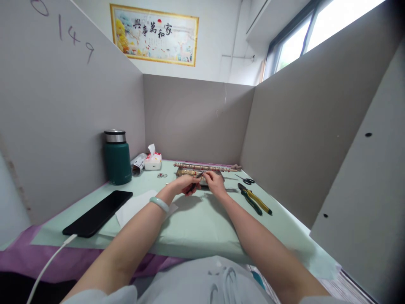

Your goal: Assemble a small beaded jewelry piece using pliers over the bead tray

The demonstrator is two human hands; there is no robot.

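My left hand (pixel 187 185), with a pale green bangle (pixel 159 204) on its wrist, is closed around small dark pliers (pixel 192 188). Their narrow tip points up and right, toward the other hand. My right hand (pixel 214 182) is pinched closed beside that tip; whatever its fingers hold is too small to make out. Just behind both hands lies a dark tray (pixel 218 174) with gold-coloured pieces (pixel 189 172) in it. A rod wound with red and gold beads (pixel 202 167) lies along the tray's far side.
Right of my hands lie large pliers with green and yellow handles (pixel 255 200) and black scissors (pixel 248 181). Leftward are a phone (pixel 98 213) on a cable, white paper (pixel 133 207), a green flask (pixel 117 158), a tissue box (pixel 153 161) and small rings (pixel 162 175). Grey partitions (pixel 196 122) enclose the table.
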